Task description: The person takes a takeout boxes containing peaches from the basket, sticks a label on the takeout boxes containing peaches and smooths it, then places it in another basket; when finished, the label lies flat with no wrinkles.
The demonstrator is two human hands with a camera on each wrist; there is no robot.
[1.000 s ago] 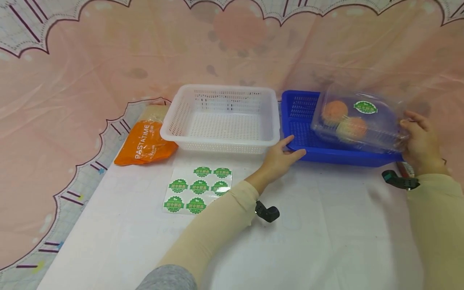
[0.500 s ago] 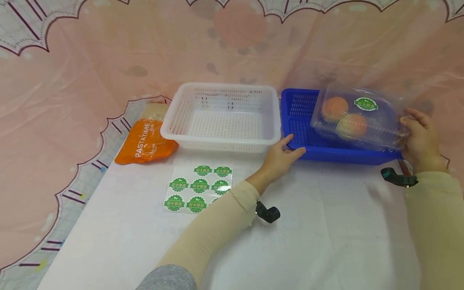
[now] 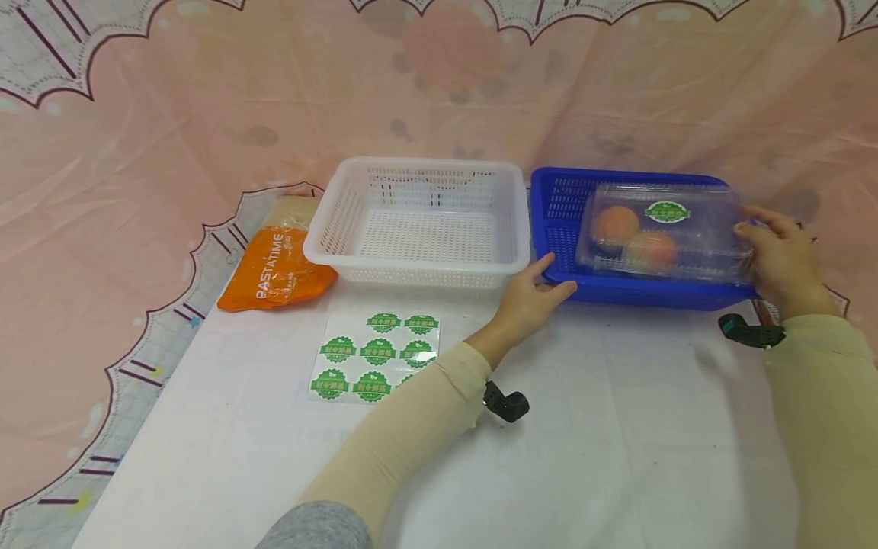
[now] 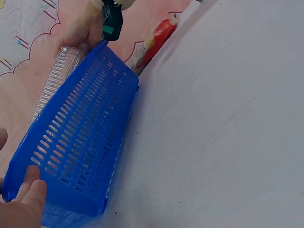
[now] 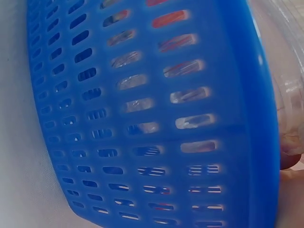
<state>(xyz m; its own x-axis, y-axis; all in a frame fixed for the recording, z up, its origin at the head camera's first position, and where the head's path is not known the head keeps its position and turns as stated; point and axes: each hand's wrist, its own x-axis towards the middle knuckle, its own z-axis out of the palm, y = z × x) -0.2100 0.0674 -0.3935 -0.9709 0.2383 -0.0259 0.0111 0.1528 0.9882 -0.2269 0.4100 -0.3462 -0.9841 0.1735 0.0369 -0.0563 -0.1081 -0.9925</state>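
Clear plastic clamshell box [image 3: 664,232] of round peach-coloured fruit sits in the blue slotted plastic basket [image 3: 559,229] at the table's far right edge, its right end gripped by the right hand [image 3: 778,259]. Left hand [image 3: 530,297] rests open-fingered on the basket's near left corner.

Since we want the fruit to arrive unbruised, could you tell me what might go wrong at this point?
The clear clamshell box of fruit is held only at its right end by the right hand, so its far end could tip or drop into the blue basket. The thin lid may flex or pop under that grip. The left hand only touches the basket's corner, so the basket might slide on the smooth white table.
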